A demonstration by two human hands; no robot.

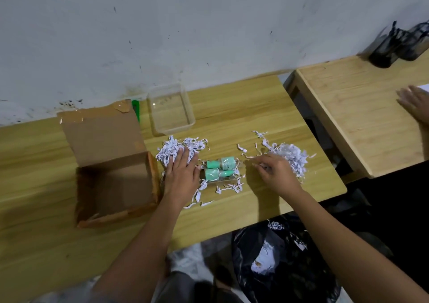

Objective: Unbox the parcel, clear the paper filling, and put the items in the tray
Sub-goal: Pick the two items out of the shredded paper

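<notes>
An open brown cardboard box (pixel 111 182) stands on the wooden table, flaps up, with nothing visible inside. Just right of it my left hand (pixel 182 175) lies flat, fingers straight, on a heap of white shredded paper (pixel 178 148). A clear plastic pack with two mint-green bottles (pixel 220 169) rests between my hands, with paper strips around it. My right hand (pixel 276 173) has its fingers curled down, pinching shreds at the edge of a second paper heap (pixel 292 156). A clear plastic tray (pixel 171 108) with nothing in it sits behind, near the wall.
A green box cutter (pixel 135 110) lies between box and tray. A black bin bag (pixel 283 261) with some shreds in it hangs below the table's front edge. Another person's hand (pixel 415 103) rests on a second table at right, which also holds black mesh pen holders (pixel 399 43).
</notes>
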